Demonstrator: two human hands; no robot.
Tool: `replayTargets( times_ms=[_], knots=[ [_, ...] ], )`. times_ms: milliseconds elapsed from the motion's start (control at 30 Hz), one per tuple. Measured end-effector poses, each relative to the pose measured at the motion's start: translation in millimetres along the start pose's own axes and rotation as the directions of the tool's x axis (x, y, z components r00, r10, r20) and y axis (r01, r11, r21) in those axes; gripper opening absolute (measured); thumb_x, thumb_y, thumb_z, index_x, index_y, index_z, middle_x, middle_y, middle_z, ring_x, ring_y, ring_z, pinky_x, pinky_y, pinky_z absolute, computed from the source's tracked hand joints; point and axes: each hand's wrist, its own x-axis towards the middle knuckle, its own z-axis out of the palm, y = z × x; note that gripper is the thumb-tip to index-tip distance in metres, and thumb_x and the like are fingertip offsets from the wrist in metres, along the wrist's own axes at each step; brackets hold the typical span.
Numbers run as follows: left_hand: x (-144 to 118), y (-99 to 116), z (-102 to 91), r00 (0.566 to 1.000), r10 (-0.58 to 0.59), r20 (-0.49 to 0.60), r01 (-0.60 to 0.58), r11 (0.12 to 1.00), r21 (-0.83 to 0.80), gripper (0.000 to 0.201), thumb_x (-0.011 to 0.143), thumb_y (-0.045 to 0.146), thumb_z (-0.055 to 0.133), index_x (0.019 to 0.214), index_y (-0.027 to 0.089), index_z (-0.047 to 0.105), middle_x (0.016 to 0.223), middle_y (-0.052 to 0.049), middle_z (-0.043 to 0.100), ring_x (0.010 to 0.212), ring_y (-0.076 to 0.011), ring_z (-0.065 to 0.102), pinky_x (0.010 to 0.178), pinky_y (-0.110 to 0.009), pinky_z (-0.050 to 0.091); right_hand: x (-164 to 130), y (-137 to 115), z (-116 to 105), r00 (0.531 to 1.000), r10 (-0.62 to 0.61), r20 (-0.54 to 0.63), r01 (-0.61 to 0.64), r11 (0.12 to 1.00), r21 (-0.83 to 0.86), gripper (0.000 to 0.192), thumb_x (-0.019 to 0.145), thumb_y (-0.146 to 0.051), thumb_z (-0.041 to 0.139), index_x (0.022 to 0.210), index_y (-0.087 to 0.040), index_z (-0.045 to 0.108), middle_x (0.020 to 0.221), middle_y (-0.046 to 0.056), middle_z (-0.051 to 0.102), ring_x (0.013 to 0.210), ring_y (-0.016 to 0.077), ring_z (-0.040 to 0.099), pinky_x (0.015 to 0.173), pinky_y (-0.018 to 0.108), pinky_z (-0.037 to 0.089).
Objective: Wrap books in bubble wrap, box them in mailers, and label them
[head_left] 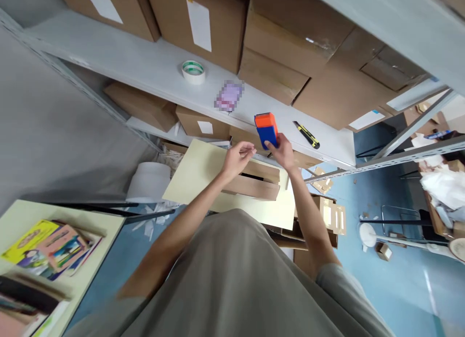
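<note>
My right hand (283,152) is closed around a blue and orange handheld tool (267,131), the thumb lying on its blue side. What kind of tool it is I cannot make out for sure. To its left, my left hand (238,157) is raised with half-bent fingers and nothing visible in it. Beneath both hands, a long narrow cardboard box (254,186) with a dark gap in its top lies on a pale yellow board (196,167). A yellow and black utility knife (307,135) rests on the grey shelf (145,65), right of the tool.
A roll of tape (193,72) and a blurred-out purple item (229,95) lie on the shelf. Large cardboard boxes (199,26) stand behind them. Books (54,247) cover a side table at left; a white fan (368,235) stands on the right.
</note>
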Motion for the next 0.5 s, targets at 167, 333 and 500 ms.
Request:
replayTargets(
  times_ms=[167, 333, 500],
  knots=[
    [-61.6, 7.7, -13.9, 0.999, -0.004, -0.033, 0.003, 1.0, -0.018, 0.035, 0.099, 0.054, 0.084, 0.11, 0.021, 0.075, 0.107, -0.008, 0.083, 0.096, -0.0203, 0.081, 0.094, -0.035, 0.069, -96.1, -23.9, 51.6, 0.993, 0.078, 0.092, -0.116, 0.821, 0.56, 0.075, 0.082, -0.09, 0.084, 0.12, -0.026, 0.071, 0.121, 0.011, 0.085, 0.114, 0.0301, 0.079, 0.111, 0.047, 0.063],
    [-91.1, 14.8, -28.9, 0.997, 0.02, -0.071, -0.014, 0.995, 0.095, 0.027, 0.103, 0.048, 0.081, 0.11, 0.023, 0.079, 0.112, -0.007, 0.082, 0.099, -0.0205, 0.08, 0.097, -0.036, 0.068, -123.5, -36.5, 82.8, 0.979, 0.152, 0.133, -0.201, 0.791, 0.578, 0.078, 0.083, -0.093, 0.079, 0.119, -0.025, 0.072, 0.115, 0.01, 0.084, 0.112, 0.0303, 0.077, 0.111, 0.048, 0.063],
    [-102.5, 11.7, -43.6, 0.995, -0.079, 0.06, 0.07, 0.988, 0.139, 0.027, 0.104, 0.049, 0.075, 0.108, 0.023, 0.079, 0.106, -0.007, 0.083, 0.095, -0.0215, 0.079, 0.091, -0.036, 0.066, -129.9, -34.4, 90.4, 0.967, 0.142, 0.211, -0.224, 0.867, 0.444, 0.077, 0.089, -0.098, 0.065, 0.116, -0.026, 0.069, 0.114, 0.009, 0.082, 0.112, 0.0296, 0.075, 0.11, 0.046, 0.063]
  ],
)
